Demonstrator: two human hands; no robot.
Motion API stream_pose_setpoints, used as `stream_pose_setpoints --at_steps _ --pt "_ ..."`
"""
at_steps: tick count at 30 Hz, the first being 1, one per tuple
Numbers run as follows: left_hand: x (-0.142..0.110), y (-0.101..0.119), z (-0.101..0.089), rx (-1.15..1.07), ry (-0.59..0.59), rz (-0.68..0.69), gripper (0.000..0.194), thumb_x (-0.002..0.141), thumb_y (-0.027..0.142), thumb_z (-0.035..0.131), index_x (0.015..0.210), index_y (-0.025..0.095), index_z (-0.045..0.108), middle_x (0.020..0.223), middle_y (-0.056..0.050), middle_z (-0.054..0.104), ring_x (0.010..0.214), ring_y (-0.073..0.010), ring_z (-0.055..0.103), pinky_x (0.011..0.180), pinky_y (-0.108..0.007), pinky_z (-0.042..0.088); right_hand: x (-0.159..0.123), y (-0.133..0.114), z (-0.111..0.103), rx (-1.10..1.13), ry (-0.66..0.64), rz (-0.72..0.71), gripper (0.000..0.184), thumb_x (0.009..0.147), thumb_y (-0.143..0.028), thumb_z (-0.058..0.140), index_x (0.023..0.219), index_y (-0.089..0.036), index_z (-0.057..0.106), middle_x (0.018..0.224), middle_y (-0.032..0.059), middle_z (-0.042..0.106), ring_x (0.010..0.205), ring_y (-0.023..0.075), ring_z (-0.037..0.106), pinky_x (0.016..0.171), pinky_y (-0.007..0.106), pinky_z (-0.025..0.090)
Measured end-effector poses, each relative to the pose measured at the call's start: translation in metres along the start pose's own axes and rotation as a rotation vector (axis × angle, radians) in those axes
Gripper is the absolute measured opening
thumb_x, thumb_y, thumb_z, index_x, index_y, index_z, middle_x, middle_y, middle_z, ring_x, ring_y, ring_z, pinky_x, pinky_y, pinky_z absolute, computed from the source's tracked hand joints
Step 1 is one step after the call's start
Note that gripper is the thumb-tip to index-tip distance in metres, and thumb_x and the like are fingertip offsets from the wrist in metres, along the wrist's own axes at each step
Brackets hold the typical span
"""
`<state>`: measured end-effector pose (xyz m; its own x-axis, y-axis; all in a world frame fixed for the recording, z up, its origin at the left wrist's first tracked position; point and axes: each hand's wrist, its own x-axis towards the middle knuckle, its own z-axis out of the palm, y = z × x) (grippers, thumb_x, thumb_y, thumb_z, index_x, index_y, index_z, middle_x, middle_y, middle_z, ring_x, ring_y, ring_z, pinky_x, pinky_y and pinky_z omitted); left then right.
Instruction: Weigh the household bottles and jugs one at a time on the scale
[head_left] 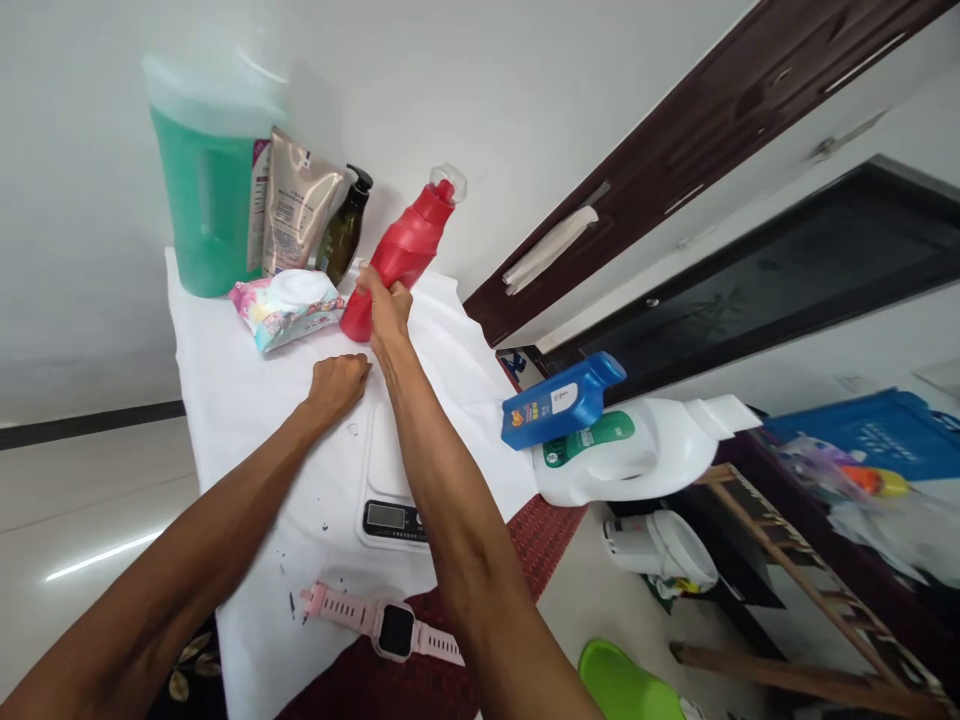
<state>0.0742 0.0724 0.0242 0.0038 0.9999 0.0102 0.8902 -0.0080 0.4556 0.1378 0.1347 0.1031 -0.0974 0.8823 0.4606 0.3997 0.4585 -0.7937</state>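
My right hand (pixel 388 312) is wrapped round the lower part of a red bottle (pixel 412 240) with a clear cap (pixel 452 182), which leans to the right. My left hand (pixel 341 385) makes a fist on the white cloth (pixel 255 430), with nothing showing in it. Just behind the bottle's base lies a pack of wet wipes (pixel 289 308). A white digital scale (pixel 394 515) sits partly beneath my right forearm. Nearer to me is a pink smartwatch (pixel 395 630), its strap stretched out flat.
Along the wall stand a green-liquid jug (pixel 202 190), a beige tube (pixel 296 205) and a dark pump bottle (pixel 345 230). At the right edge are a blue bottle (pixel 559 402) and a white handled jug (pixel 652 450). Buckets, one green (pixel 626 685), stand on the floor.
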Motion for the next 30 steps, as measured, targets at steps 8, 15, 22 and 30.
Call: stream_pose_setpoints --at_steps 8,15,22,30 --pt "0.000 0.000 -0.001 -0.023 -0.018 0.013 0.048 0.112 0.032 0.029 0.123 0.014 0.072 0.123 -0.023 0.076 0.118 -0.0375 0.073 0.087 -0.043 0.049 -0.053 -0.031 -0.067 0.080 0.027 0.043 0.063 0.087 -0.089 0.062 0.082 -0.026 0.057 0.067 -0.0029 0.062 0.079 0.0180 0.067 0.078 0.035 0.063" --pt "-0.002 0.004 -0.004 -0.044 -0.029 -0.026 0.049 0.113 0.031 0.028 0.125 0.013 0.071 0.121 -0.024 0.076 0.117 -0.0361 0.073 0.087 -0.042 0.049 0.006 0.009 -0.068 0.209 0.135 0.234 0.066 0.081 -0.097 0.057 0.069 -0.034 0.040 0.049 -0.0079 0.031 0.056 0.0181 0.049 0.058 0.038 0.054" --pt "0.001 0.004 -0.001 -0.006 -0.022 -0.017 0.051 0.112 0.032 0.027 0.126 0.012 0.071 0.121 -0.025 0.076 0.118 -0.0388 0.072 0.088 -0.044 0.049 -0.049 -0.012 -0.160 0.289 0.236 0.195 0.069 0.081 -0.081 0.071 0.056 -0.031 0.032 0.045 -0.0098 0.023 0.041 0.0099 0.023 0.047 0.034 0.034" --pt "-0.001 0.005 -0.004 0.024 -0.027 -0.029 0.050 0.111 0.034 0.027 0.125 0.016 0.071 0.124 -0.023 0.075 0.116 -0.0367 0.069 0.089 -0.044 0.046 -0.144 -0.049 -0.196 0.347 0.152 0.250 0.071 0.083 -0.078 0.075 0.054 -0.027 0.035 0.043 -0.0115 0.022 0.037 0.0075 0.021 0.043 0.029 0.039"
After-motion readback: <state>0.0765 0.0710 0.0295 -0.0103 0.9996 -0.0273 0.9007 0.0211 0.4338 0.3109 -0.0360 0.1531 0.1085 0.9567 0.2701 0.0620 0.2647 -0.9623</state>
